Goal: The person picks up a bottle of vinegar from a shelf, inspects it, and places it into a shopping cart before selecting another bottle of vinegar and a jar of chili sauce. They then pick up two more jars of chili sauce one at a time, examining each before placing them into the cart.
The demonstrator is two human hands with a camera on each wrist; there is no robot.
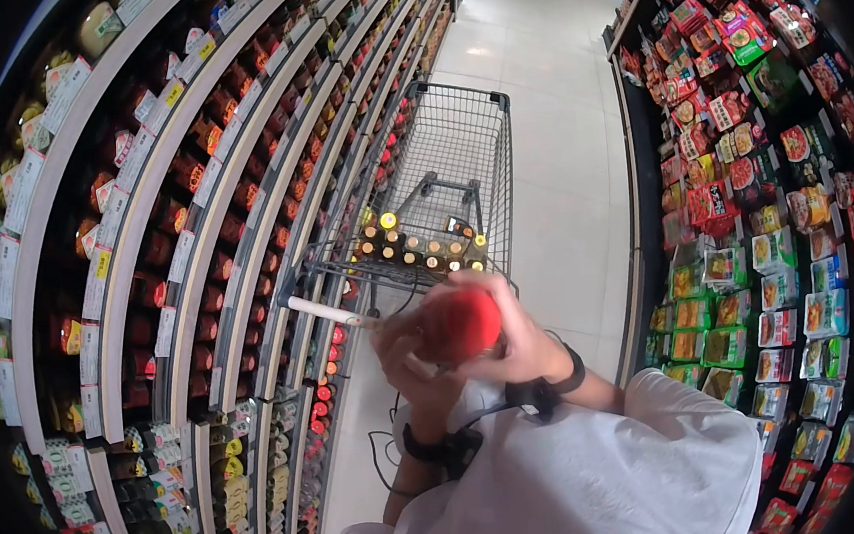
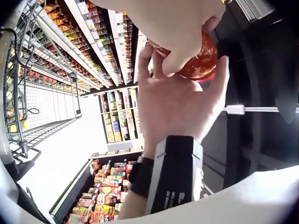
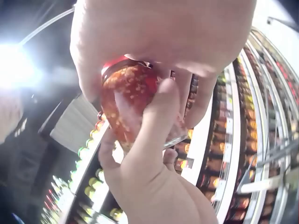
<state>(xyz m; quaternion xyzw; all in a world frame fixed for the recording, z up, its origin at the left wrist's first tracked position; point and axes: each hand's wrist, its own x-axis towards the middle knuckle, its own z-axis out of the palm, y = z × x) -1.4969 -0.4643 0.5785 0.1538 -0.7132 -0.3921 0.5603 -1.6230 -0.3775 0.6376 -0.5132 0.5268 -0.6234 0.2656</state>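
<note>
In front of the chest, both hands hold a glass jar of red chilli sauce (image 3: 125, 100) with a red lid (image 1: 464, 326). My left hand (image 1: 409, 361) grips the jar's glass body, its thumb lying across the side in the right wrist view. At the lid end, my right hand (image 1: 521, 335) has its fingers and thumb curled round the jar. The left wrist view shows chunky red sauce behind the glass, partly covered by the fingers. From above, the lid hides most of the jar's body.
Ahead stands a wire shopping cart (image 1: 448, 155) with several dark bottles (image 1: 431, 252) at its near end and a pale handle (image 1: 325, 310). Shelves of jars (image 1: 189, 175) line the left; a display of packaged foods (image 1: 738, 142) lines the right. Tiled floor (image 1: 562, 136) runs between.
</note>
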